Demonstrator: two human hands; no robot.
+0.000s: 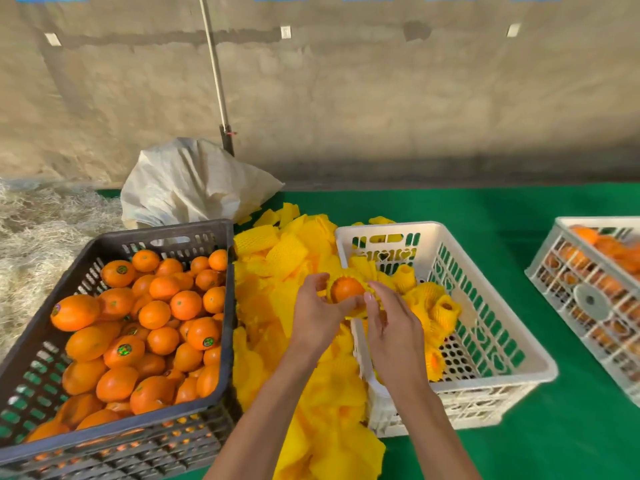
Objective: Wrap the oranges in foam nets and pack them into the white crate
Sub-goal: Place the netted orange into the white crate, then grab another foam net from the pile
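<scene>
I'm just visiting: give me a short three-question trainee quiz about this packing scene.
1. True or false: the dark plastic crate holds bare oranges.
2. The orange between the left hand and right hand is: A) bare, B) partly inside a yellow foam net, C) already packed.
3. Fill in: the loose pile of yellow foam nets lies between the dark crate and the ____ plastic crate.

Key: 1 true; 2 B; 3 white.
</scene>
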